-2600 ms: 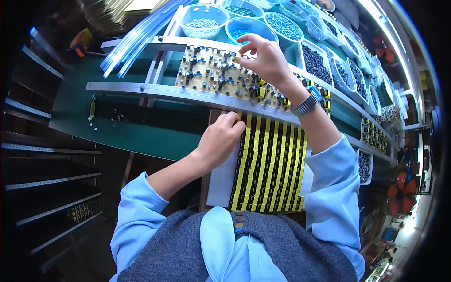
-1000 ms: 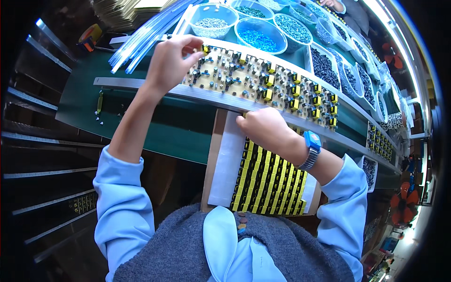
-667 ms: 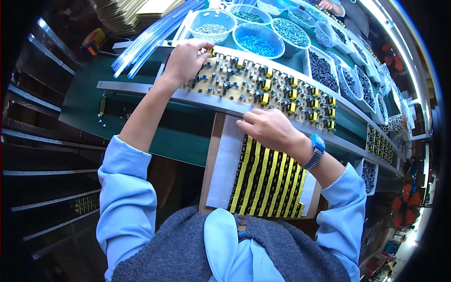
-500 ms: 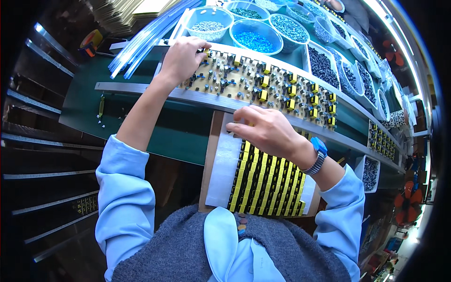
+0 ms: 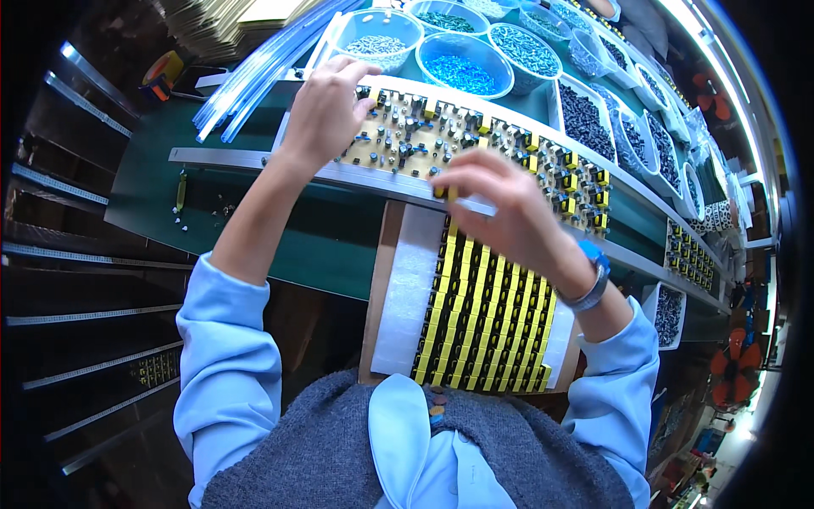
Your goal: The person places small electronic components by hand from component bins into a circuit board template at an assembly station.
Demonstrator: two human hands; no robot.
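Note:
At the left end of the tan circuit board panel (image 5: 398, 161), my left hand (image 5: 326, 119) has its thumb and fingers curled around a small yellow-and-black component (image 5: 374, 92). Its fingertips are partly hidden. My right hand (image 5: 509, 199), smeared by motion, hovers over the panel's near edge. Between its thumb and fingers shows another small yellow-and-black component (image 5: 442, 192). Directly below that hand lies a cardboard tray (image 5: 386, 280) holding tight rows of the same yellow-and-black parts (image 5: 483, 322) on a white sheet. Several such parts stand upright on the panel, mostly toward its right.
Metal rails (image 5: 229, 158) border the panel on the green table (image 5: 153, 187). Beyond are tubs of small parts, including a blue-filled one (image 5: 465, 68), and a bin of black parts (image 5: 585, 119). Clear plastic tubes (image 5: 263, 68) lie at the far left; a white bin (image 5: 666, 314) stands right.
My right hand has risen from the tray's far edge to the panel's near edge, with a component now visible in it. My left hand stays at the panel's left end, its fingers shifted slightly.

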